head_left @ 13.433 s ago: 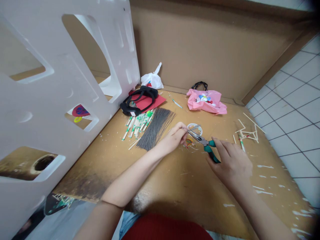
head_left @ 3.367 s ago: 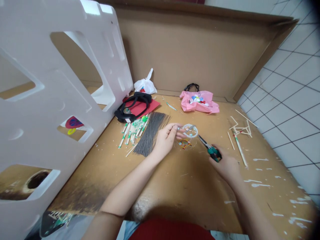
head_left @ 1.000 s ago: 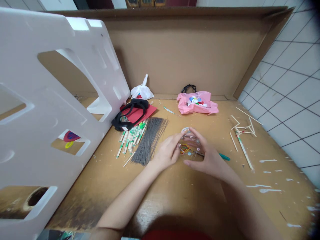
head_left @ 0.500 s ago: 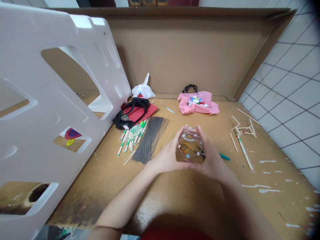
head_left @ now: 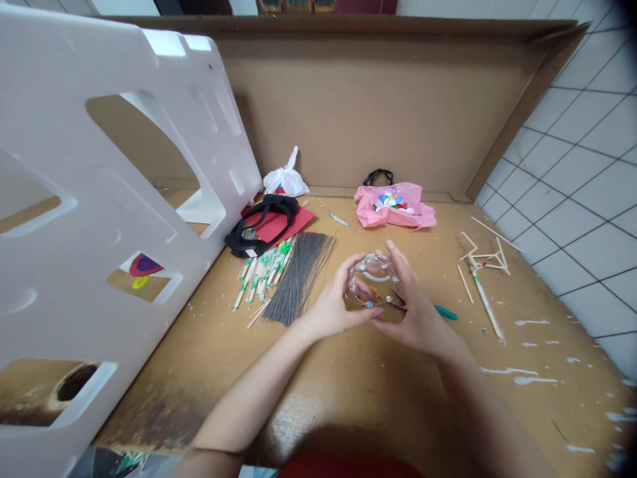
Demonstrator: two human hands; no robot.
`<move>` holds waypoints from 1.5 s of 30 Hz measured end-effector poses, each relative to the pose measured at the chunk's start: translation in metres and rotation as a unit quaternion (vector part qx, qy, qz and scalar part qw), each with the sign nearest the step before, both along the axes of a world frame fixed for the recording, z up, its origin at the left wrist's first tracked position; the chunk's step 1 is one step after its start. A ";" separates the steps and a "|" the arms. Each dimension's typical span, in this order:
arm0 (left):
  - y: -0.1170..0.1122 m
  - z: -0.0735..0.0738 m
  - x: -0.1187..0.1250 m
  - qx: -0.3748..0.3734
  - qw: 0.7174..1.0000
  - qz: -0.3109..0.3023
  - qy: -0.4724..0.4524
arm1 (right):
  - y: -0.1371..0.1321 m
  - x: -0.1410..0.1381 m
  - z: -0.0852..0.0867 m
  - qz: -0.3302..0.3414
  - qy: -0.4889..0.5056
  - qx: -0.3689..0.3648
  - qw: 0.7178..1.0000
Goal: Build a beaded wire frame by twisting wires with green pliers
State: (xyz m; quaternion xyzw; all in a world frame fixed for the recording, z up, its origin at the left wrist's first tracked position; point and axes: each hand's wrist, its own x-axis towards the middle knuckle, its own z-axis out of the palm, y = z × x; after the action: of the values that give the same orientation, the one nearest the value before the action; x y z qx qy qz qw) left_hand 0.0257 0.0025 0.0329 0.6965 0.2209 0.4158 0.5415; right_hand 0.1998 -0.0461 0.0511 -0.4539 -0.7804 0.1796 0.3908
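A clear round ring with small bead-like bits [head_left: 369, 305] is held up over the table between my two hands. My left hand [head_left: 334, 302] curls around its left side, the thumb under the lower edge. Around its right side, my right hand [head_left: 421, 312] is curved with the index finger raised at the top; how firmly it presses I cannot tell. Thin red and yellow wires [head_left: 377, 298] show through the ring. Behind my right hand lies a tool with a teal handle [head_left: 446, 313], its dark tip partly seen through the ring.
Grey wire lengths [head_left: 298, 279] and green-and-white wrapped sticks [head_left: 259, 282] lie left of my hands. Beyond are a black strap [head_left: 239, 245], red sheet [head_left: 271, 227], white bag [head_left: 285, 180] and pink bag [head_left: 368, 214]. A stick frame [head_left: 485, 255] lies right; a white plastic panel [head_left: 164, 199] stands left.
The ring has tilted and shifted slightly left. My right hand's fingers have opened a little and its index finger has lifted, and my thumbs have moved apart.
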 end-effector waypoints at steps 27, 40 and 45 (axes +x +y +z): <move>0.000 -0.001 0.009 -0.183 0.978 0.083 -0.052 | 0.014 -0.018 -0.027 -0.090 0.337 -0.174 0.921; -0.001 -0.012 0.021 -0.345 0.925 0.032 -0.156 | 0.017 -0.036 -0.035 -0.013 0.457 -0.261 0.850; 0.004 -0.015 0.023 -0.375 0.908 0.003 -0.188 | 0.021 -0.034 -0.033 -0.048 0.481 -0.248 0.839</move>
State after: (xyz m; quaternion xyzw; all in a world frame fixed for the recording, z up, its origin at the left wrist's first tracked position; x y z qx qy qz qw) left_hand 0.0483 0.0068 0.0184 0.3508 0.2567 0.4271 0.7928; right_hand 0.1655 -0.0250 0.0176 -0.4289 -0.4008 0.5444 0.5992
